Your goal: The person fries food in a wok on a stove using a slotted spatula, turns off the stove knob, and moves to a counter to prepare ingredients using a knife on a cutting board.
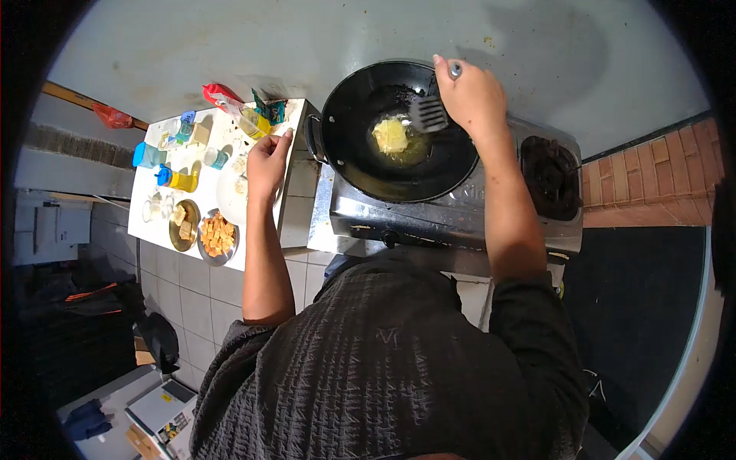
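Observation:
My right hand [471, 100] grips the handle of a slotted spatula [429, 115], whose dark head is over the right part of a black wok [368, 172]. A pale yellow piece of food [391, 136] lies in a little oil near the wok's middle. To the left of the wok, my left hand [267, 167] is closed above the edge of the white table [253, 251], beside a white plate [231, 201]; nothing shows in its fingers.
The wok stands on a steel gas stove [429, 230], with a second burner [550, 178] at the right. On the table are a plate of orange-brown pieces [218, 234], a plate with pale blocks [184, 225], a blue-capped yellow bottle [182, 181] and a red packet [222, 97].

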The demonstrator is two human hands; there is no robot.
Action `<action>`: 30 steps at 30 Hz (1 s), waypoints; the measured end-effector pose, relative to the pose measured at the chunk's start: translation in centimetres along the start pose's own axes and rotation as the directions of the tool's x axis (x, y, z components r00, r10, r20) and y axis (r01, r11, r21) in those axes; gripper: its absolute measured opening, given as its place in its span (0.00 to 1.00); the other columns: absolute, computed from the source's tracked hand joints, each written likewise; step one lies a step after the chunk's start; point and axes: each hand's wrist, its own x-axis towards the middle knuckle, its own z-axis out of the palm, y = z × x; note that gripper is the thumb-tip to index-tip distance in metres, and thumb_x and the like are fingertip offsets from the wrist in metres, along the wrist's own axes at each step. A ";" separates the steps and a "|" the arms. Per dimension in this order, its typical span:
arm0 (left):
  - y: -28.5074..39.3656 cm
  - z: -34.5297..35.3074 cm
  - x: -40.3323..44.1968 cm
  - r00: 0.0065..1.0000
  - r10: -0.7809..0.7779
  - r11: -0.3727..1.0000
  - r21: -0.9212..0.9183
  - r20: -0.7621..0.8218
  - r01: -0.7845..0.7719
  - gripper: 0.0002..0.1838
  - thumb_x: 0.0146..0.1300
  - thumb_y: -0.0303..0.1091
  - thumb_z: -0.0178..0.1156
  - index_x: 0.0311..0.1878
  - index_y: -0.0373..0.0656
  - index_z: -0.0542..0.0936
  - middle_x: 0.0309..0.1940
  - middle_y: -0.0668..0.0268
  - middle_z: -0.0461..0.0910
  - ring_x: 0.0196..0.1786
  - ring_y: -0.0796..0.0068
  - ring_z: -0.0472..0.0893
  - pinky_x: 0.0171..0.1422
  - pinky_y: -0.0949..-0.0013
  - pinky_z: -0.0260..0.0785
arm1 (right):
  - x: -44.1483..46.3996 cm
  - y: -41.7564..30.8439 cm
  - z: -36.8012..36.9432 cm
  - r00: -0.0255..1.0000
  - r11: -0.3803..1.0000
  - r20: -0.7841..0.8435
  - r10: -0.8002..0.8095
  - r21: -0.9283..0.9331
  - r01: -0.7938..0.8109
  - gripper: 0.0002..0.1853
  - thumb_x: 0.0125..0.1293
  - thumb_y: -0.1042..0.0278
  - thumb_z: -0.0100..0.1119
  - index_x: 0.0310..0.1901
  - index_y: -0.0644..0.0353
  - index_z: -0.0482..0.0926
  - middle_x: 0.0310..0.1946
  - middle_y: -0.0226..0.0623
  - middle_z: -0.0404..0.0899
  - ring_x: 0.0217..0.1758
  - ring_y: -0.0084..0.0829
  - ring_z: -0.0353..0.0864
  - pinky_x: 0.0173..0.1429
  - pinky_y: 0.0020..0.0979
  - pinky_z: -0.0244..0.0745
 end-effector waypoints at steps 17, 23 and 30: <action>0.3 -0.5 -0.2 1.000 0.025 0.999 -0.021 0.017 -0.025 0.19 0.66 0.43 0.64 0.27 0.37 0.76 0.20 0.76 0.70 0.25 0.87 0.63 0.29 0.78 0.57 | -0.8 0.3 0.4 0.996 0.997 -0.050 0.074 0.036 -0.072 0.25 0.70 0.45 0.45 0.30 0.57 0.83 0.28 0.51 0.82 0.37 0.56 0.81 0.43 0.50 0.75; 0.3 -0.5 -0.4 1.000 0.019 1.000 0.013 0.023 -0.020 0.19 0.66 0.43 0.63 0.27 0.37 0.76 0.20 0.76 0.70 0.25 0.87 0.63 0.29 0.77 0.57 | -0.8 0.6 0.4 0.994 0.994 -0.060 0.095 0.058 -0.092 0.25 0.70 0.45 0.45 0.30 0.57 0.83 0.27 0.51 0.82 0.36 0.57 0.81 0.44 0.50 0.76; 0.3 -0.3 -0.4 0.999 0.023 0.999 0.029 0.027 -0.023 0.19 0.67 0.44 0.63 0.27 0.37 0.77 0.20 0.76 0.71 0.25 0.87 0.63 0.29 0.78 0.57 | -0.8 1.0 0.6 0.991 0.991 -0.020 0.130 -0.012 -0.130 0.26 0.70 0.45 0.44 0.31 0.57 0.84 0.28 0.52 0.82 0.37 0.56 0.82 0.44 0.50 0.76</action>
